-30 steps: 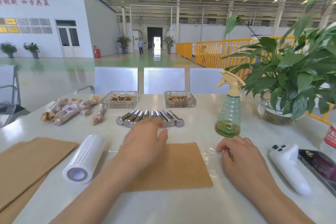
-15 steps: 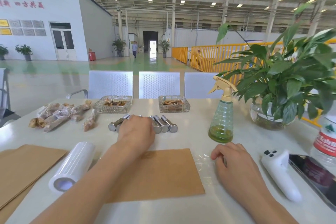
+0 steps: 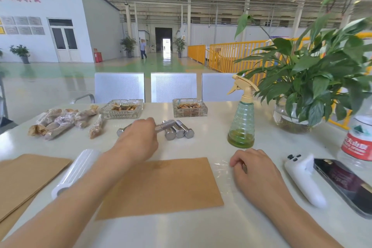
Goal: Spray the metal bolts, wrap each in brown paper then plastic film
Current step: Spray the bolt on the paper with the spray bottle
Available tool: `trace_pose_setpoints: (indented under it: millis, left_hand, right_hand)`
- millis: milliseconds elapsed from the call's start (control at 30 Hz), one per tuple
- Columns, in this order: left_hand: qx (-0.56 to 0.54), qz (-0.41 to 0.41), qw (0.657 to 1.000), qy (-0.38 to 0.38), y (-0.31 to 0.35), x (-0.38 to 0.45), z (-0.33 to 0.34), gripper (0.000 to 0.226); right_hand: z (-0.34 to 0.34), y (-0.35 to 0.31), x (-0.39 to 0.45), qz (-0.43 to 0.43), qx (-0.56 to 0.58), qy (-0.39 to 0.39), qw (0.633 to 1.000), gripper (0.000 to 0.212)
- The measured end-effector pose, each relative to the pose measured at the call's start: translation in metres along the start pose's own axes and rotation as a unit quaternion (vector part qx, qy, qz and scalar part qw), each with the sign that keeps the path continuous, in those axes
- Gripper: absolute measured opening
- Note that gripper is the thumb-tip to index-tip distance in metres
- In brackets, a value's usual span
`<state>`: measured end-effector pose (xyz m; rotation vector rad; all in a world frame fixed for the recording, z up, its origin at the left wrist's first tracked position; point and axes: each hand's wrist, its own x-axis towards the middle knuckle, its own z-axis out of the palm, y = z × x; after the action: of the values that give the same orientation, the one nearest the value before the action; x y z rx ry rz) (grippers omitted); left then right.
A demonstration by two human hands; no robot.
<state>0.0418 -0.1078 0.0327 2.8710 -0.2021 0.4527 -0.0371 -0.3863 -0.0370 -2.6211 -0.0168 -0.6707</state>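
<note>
- The pale glossy table (image 3: 201, 227) runs under both forearms and carries everything below.
- A leafy green potted plant in a clear glass bowl (image 3: 314, 78) stands far to the right, beyond the right hand.
- A flat rectangular sheet of brown paper (image 3: 171, 185) lies between the two hands, its near-left part crossed by the left forearm; a clear plastic film sheet (image 3: 223, 169) shows at its right edge, touching the right hand's fingertips.
- A stack of spare brown paper sheets (image 3: 26, 175) lies to the left of the left forearm.
- A white roll of plastic film (image 3: 80, 169) lies just left of the left forearm, partly hidden by it.
- A heap of bolts already wrapped in paper and film (image 3: 62, 122) lies well to the left of the left hand, at the far side.
- A green see-through spray bottle with a beige trigger head (image 3: 241, 119) stands upright just beyond the right hand.
- The left hand (image 3: 138, 141) is reached forward, its fingers curled round one silver metal bolt (image 3: 166, 125), whose threaded end sticks out to the right of the fingers, raised over the row.
- The right hand (image 3: 253, 169) rests on the table with fingers loosely curled, holding nothing.
- The row of loose silver hex-head bolts (image 3: 179, 132) lies directly beyond the left hand; three show to its right and one head to its left.
</note>
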Motion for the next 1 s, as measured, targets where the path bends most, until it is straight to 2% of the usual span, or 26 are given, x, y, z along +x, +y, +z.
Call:
trace_pose_setpoints:
  millis: [133, 200, 367, 567, 733, 1000]
  left_hand:
    - [-0.107, 0.143, 0.983, -0.046, -0.004, -0.034, -0.010, 0.007]
    - [-0.134, 0.167, 0.974, -0.068, -0.005, -0.053, -0.003, 0.011]
    - [-0.115, 0.212, 0.970, -0.034, -0.010, -0.079, 0.022, 0.013]
    - [-0.116, 0.203, 0.972, -0.031, -0.019, -0.081, 0.032, 0.014]
    - [-0.126, 0.193, 0.969, -0.085, -0.024, -0.083, 0.040, 0.042]
    - [-0.167, 0.207, 0.960, -0.086, -0.030, -0.083, 0.044, 0.043]
  right_hand:
    - [0.000, -0.001, 0.001, -0.014, -0.014, -0.020, 1.000, 0.021]
    - [0.000, -0.001, 0.002, -0.015, -0.021, -0.027, 0.999, 0.022]
    - [0.001, -0.002, 0.002, -0.012, -0.022, -0.027, 0.999, 0.022]
    - [0.003, -0.003, 0.002, -0.004, -0.022, -0.026, 0.999, 0.021]
    - [0.004, -0.002, 0.000, -0.004, -0.024, -0.024, 0.999, 0.020]
    - [0.005, 0.001, 0.001, -0.011, -0.045, -0.024, 0.999, 0.023]
